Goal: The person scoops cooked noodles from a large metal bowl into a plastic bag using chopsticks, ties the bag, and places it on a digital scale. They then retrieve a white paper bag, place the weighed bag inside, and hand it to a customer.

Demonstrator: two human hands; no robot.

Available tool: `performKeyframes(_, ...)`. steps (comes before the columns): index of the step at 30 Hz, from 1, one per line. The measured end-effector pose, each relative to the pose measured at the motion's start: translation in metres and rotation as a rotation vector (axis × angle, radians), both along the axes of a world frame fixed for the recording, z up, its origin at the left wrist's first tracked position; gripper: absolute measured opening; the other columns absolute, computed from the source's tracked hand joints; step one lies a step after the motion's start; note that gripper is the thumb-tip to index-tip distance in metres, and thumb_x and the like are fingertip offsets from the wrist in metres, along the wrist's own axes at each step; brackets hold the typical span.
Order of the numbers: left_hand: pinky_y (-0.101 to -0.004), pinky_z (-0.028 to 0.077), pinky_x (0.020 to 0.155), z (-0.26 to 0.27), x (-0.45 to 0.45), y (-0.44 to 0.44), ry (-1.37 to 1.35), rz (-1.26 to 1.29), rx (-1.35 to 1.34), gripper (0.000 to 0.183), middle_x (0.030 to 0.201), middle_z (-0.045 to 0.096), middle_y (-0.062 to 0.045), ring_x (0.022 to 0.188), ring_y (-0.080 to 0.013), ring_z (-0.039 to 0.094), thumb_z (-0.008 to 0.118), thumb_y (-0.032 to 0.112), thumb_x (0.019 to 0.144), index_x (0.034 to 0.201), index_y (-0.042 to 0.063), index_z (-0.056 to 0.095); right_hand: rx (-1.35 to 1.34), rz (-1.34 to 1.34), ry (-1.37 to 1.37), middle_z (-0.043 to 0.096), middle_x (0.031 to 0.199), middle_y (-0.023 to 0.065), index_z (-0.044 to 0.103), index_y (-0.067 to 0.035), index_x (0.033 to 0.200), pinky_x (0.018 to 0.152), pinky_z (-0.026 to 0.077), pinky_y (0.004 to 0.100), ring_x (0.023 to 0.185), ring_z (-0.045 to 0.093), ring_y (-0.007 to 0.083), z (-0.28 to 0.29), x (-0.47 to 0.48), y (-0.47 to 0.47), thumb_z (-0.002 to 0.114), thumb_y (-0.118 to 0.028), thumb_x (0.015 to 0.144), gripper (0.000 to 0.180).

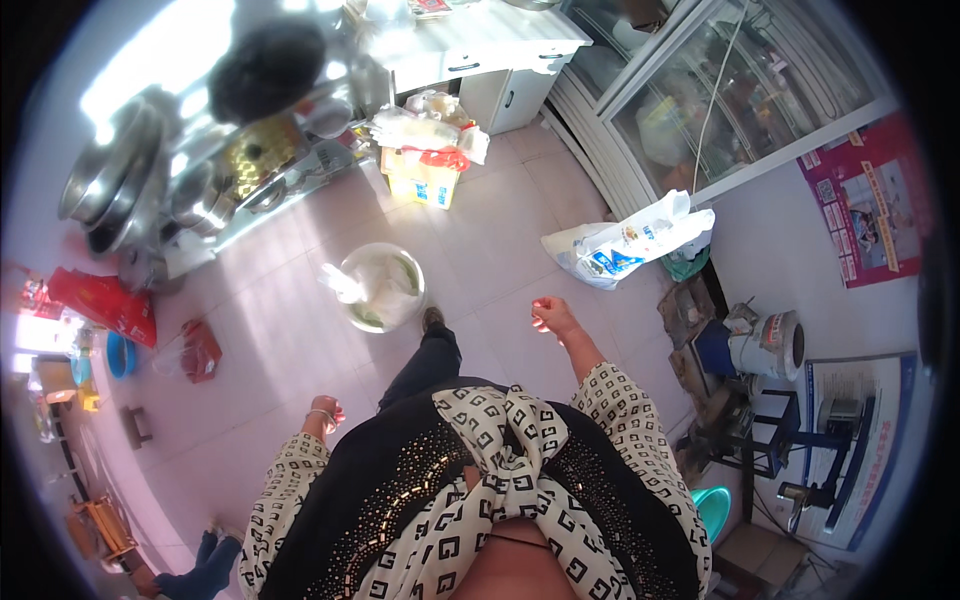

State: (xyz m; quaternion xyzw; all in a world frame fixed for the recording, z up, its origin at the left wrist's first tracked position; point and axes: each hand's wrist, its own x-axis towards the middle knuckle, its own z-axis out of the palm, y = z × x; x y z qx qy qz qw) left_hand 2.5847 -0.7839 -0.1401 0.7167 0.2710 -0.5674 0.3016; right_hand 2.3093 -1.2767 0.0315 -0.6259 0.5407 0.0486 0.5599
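Note:
My left hand [325, 414], with a bangle at the wrist, hangs low over the tiled floor, its fingers loosely curled and nothing seen in it. Farther forward, my right hand [553, 315] is held over the floor, also with curled fingers and no object visible. Ahead of me stands a round white bucket [415, 321] with a pale plastic bag [386, 285] inside. One of my shoes [433, 318] is close beside it. To the front right, a white printed plastic sack [619, 244] lies on the floor, nearer my right hand.
A yellow box [424, 187] topped with plastic bags stands by a white cabinet [491, 97]. Metal bowls [112, 180] line a left shelf. A red bag [201, 351] lies on the left floor. A sliding glass door [735, 97] and buckets [772, 345] are right; another person's legs [199, 574] show lower left.

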Motion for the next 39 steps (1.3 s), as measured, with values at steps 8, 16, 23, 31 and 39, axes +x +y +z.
performKeyframes(8, -0.0265, 0.048, 0.055, 0.09, 0.084, -0.237, -0.237, -0.218, -0.485, 0.025, 0.081, 0.062, -0.01, 0.065, -0.0176, 0.061, 0.049, 0.014, 0.084, 0.103, -0.002, 0.056, 0.084, 0.087, 0.072, 0.059, 0.075, 0.0046, 0.06, -0.002, 0.095, 0.051, 0.047, 0.0256, 0.061, 0.057, 0.0115, -0.024, 0.114, -0.117, 0.062, -0.015, 0.078, 0.022)
performKeyframes(16, -0.0249, 0.049, 0.06, 0.154, 0.098, -0.282, -0.414, -0.141, -0.494, 0.031, 0.08, 0.063, -0.01, 0.067, -0.015, 0.062, 0.051, 0.016, 0.084, 0.109, -0.004, 0.054, 0.068, 0.031, 0.05, 0.059, 0.07, 0.0068, 0.06, 0.0, 0.092, 0.044, 0.045, 0.0262, 0.053, 0.054, 0.0124, -0.12, 0.244, -0.24, 0.067, -0.017, 0.072, 0.027)
performKeyframes(23, -0.0248, 0.05, 0.061, 0.16, -0.032, -0.205, -0.214, 0.201, -0.059, 0.027, 0.08, 0.064, -0.011, 0.069, -0.0151, 0.062, 0.054, 0.016, 0.086, 0.106, -0.002, 0.055, -0.293, 0.269, 0.174, 0.048, 0.12, 0.0243, 0.034, 0.008, 0.127, 0.088, 0.044, 0.0356, 0.109, 0.051, 0.0323, -0.221, 0.342, -0.314, 0.08, -0.037, 0.06, 0.093)
performKeyframes(31, -0.0244, 0.049, 0.068, 0.125, -0.101, -0.241, -0.052, 0.268, -0.197, 0.027, 0.083, 0.063, -0.01, 0.077, -0.0142, 0.061, 0.055, 0.011, 0.087, 0.109, -0.004, 0.054, -0.045, 0.174, 0.223, 0.044, 0.127, 0.0255, 0.022, 0.01, 0.133, 0.098, 0.038, 0.0377, 0.118, 0.045, 0.0326, -0.25, 0.359, -0.321, 0.082, -0.039, 0.052, 0.111)
performKeyframes(39, -0.025, 0.05, 0.068, 0.191, 0.004, -0.371, -0.293, 0.369, -0.287, 0.025, 0.085, 0.063, -0.01, 0.073, -0.0143, 0.061, 0.053, 0.009, 0.088, 0.11, -0.004, 0.054, 0.242, -0.034, -0.229, 0.063, 0.098, 0.0135, 0.056, 0.004, 0.107, 0.075, 0.05, 0.0325, 0.088, 0.062, 0.0222, -0.172, 0.367, -0.259, 0.069, -0.013, 0.069, 0.043)
